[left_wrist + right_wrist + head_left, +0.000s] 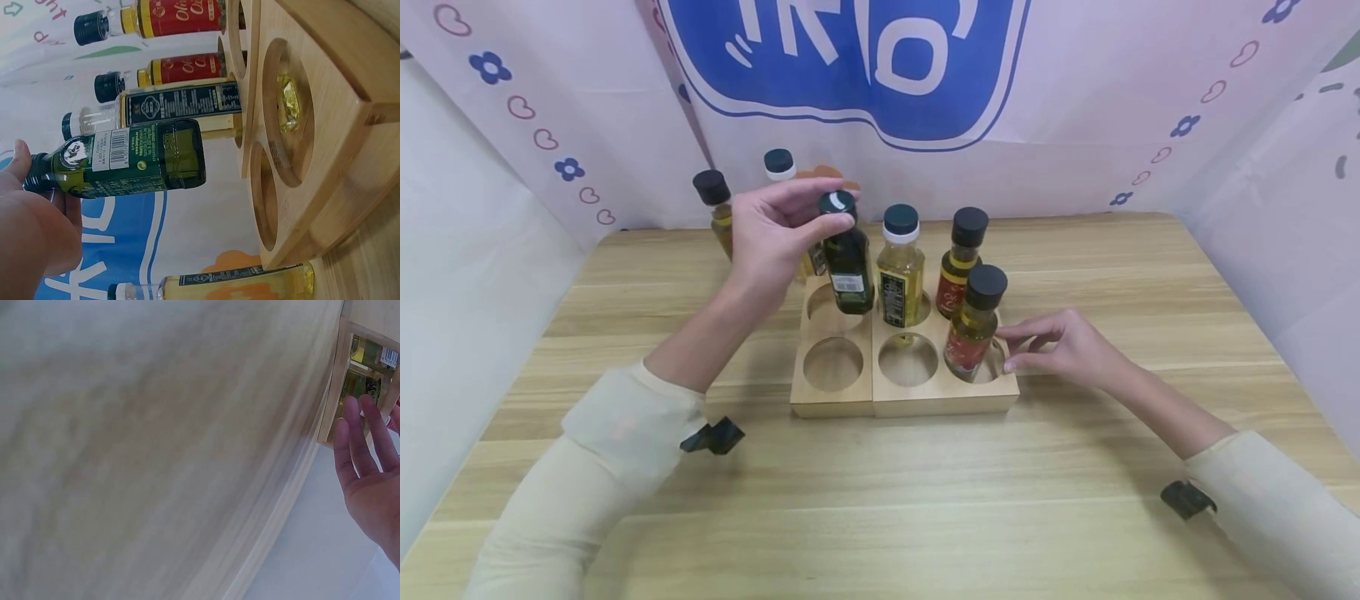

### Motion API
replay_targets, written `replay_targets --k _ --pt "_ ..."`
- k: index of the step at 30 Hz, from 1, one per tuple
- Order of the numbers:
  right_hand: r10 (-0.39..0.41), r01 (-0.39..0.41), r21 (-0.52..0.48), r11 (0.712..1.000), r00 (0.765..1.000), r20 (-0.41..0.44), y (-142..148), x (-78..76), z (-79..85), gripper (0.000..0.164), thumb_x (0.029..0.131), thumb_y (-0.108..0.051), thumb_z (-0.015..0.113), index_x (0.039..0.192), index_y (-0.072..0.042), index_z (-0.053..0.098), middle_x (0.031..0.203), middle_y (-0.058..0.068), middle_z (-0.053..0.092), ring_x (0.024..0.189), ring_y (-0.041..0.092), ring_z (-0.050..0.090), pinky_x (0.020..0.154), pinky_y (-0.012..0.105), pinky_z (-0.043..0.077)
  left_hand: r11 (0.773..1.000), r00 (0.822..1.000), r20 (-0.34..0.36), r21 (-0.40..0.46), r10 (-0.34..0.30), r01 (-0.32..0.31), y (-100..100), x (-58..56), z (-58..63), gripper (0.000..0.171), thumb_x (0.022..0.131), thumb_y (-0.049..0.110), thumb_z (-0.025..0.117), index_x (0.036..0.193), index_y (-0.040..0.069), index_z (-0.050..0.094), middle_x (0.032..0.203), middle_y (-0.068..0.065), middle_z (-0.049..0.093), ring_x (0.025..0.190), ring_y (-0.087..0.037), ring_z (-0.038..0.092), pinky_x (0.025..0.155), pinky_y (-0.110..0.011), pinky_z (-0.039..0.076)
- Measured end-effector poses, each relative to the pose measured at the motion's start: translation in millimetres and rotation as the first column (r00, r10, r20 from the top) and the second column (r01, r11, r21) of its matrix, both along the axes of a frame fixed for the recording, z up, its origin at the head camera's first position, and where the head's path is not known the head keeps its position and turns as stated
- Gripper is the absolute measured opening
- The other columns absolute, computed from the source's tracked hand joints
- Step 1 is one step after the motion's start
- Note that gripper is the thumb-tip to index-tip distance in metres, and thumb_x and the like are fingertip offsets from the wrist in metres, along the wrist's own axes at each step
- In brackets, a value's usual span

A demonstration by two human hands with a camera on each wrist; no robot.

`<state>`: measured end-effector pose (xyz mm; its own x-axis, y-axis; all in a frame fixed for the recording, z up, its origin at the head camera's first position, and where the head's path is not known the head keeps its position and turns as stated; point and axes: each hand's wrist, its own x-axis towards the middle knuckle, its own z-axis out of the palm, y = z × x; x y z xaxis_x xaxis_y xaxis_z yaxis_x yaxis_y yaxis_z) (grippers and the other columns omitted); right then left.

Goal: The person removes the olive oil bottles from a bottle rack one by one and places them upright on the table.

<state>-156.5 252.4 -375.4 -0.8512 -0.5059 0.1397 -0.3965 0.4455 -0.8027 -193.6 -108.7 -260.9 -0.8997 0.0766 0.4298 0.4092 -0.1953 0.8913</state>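
My left hand (775,225) pinches a dark green glass bottle (848,271) by its cap between thumb and fingers. In the left wrist view this bottle (131,159) hangs above the wooden bottle rack (831,398), over its back-left hole. A square bottle of yellow oil (901,279) with a dark green cap stands in the back middle hole. Two olive oil bottles with black caps and red labels, one front bottle (972,333) and one back bottle (953,279), stand at the rack's right end. My right hand (1063,350) is at that end, fingers extended; contact cannot be told for certain.
Behind my left hand stand a black-capped bottle (713,196) and a yellow oil bottle (250,284) with a white collar. A printed white cloth (1075,108) hangs along the table's back edge. The wooden table (925,500) extends in front of the rack.
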Motion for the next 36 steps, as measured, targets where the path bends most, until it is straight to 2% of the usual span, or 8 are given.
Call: replay_targets --k 4,11,16,20,26,32,36 --pt "-0.001 0.001 0.001 1.0 1.0 0.012 0 0.3 0.0 0.039 0.08 -0.002 0.088 0.117 0.001 0.076 0.108 0.014 0.078 0.092 0.024 0.075 0.078 0.028 0.063 1.0 1.0 -0.002 0.01 -0.002 0.002 -1 -4.5 0.0 0.03 0.083 -0.016 0.078 0.112 -0.009 0.075 0.101 -0.01 0.08 0.097 -0.021 0.077 0.089 -0.031 0.062" --pt "-0.006 0.006 0.004 1.0 1.0 0.023 0 0.8 0.3 0.04 0.08 -0.002 0.088 0.117 0.001 0.076 0.109 0.013 0.078 0.092 0.023 0.074 0.079 0.028 0.063 0.999 0.996 0.077 0.018 0.034 -0.035 -3 -11.6 0.4 0.028 0.081 -0.016 0.079 0.101 0.004 0.081 0.108 -0.014 0.078 0.098 -0.019 0.077 0.093 -0.031 0.061" --pt "-0.009 0.009 0.009 1.0 1.0 0.023 1 0.7 0.5 0.04 0.08 -0.004 0.089 0.117 0.0 0.077 0.11 0.013 0.078 0.093 0.023 0.074 0.079 0.028 0.063 0.999 0.995 0.084 0.0 0.047 -0.047 -3 -17.4 -0.7 0.027 0.082 -0.014 0.08 0.105 -0.001 0.079 0.106 -0.014 0.079 0.098 -0.019 0.077 0.093 -0.032 0.061" --pt "-0.007 0.006 0.013 1.0 1.0 0.014 1 0.6 0.6 0.04 0.08 -0.004 0.089 0.117 0.0 0.077 0.111 0.014 0.078 0.092 0.024 0.075 0.078 0.028 0.063 0.995 0.992 0.088 -0.052 0.09 -0.086 -3 -22.6 -1.7 0.031 0.082 -0.01 0.083 0.112 -0.006 0.076 0.105 -0.01 0.079 0.096 -0.016 0.077 0.091 -0.03 0.061" --pt "-0.013 0.013 0.015 1.0 1.0 0.022 1 0.3 1.3 0.039 0.08 -0.003 0.089 0.117 0.0 0.077 0.113 0.016 0.077 0.093 0.022 0.075 0.077 0.028 0.063 0.987 0.985 0.105 -0.091 0.139 -0.13 -2 -29.8 -1.7 0.029 0.082 -0.005 0.085 0.11 0.0 0.079 0.107 -0.01 0.079 0.098 -0.016 0.076 0.094 -0.03 0.06" --pt "-0.015 0.014 0.012 1.0 0.999 0.035 1 0.0 1.4 0.04 0.08 -0.004 0.089 0.117 0.0 0.077 0.114 0.016 0.077 0.094 0.024 0.075 0.08 0.028 0.063 0.992 0.985 0.121 -0.052 0.121 -0.115 0 -36.9 -3.8 0.026 0.082 -0.007 0.084 0.106 0.001 0.08 0.104 -0.011 0.079 0.094 -0.015 0.077 0.094 -0.03 0.06" --pt "-0.018 0.017 0.01 1.0 0.999 0.037 1 0.7 1.7 0.039 0.08 -0.004 0.089 0.117 0.0 0.076 0.114 0.016 0.077 0.095 0.025 0.075 0.081 0.029 0.063 0.99 0.982 0.132 -0.06 0.134 -0.127 1 -40.7 -4.0 0.027 0.081 -0.006 0.085 0.107 0.002 0.079 0.105 -0.011 0.079 0.095 -0.015 0.077 0.094 -0.029 0.06"
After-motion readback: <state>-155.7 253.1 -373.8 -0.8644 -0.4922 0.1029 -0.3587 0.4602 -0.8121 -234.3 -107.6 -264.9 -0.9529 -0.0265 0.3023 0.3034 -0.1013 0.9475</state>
